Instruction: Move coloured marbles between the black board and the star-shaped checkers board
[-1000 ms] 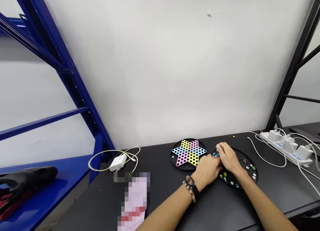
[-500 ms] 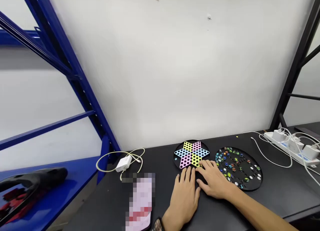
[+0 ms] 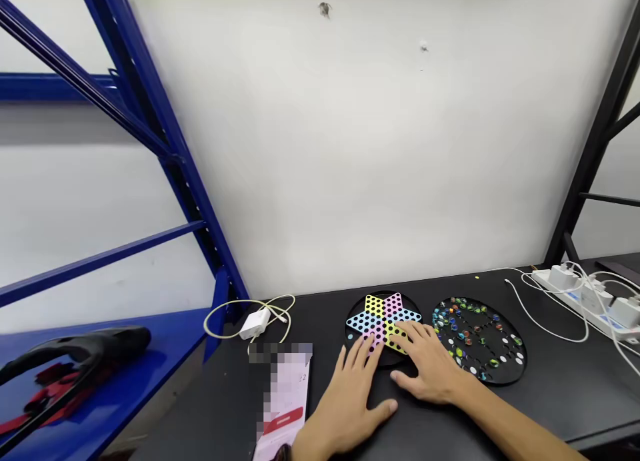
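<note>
A round black board with a star of yellow, pink and blue fields lies on the black table. My left hand lies flat and open, its fingertips reaching the board's near left edge. My right hand is also flat and open, fingers resting on the board's near right part. To the right lies a round black tray holding several coloured marbles.
A white charger with a coiled cable lies at the table's left. A blurred pink-white card sits near the front. A white power strip with plugs is at the right. A blue shelf holds a black object.
Both hands left the marble tray and moved left to the star board, spreading flat. The view has shifted slightly upward and left.
</note>
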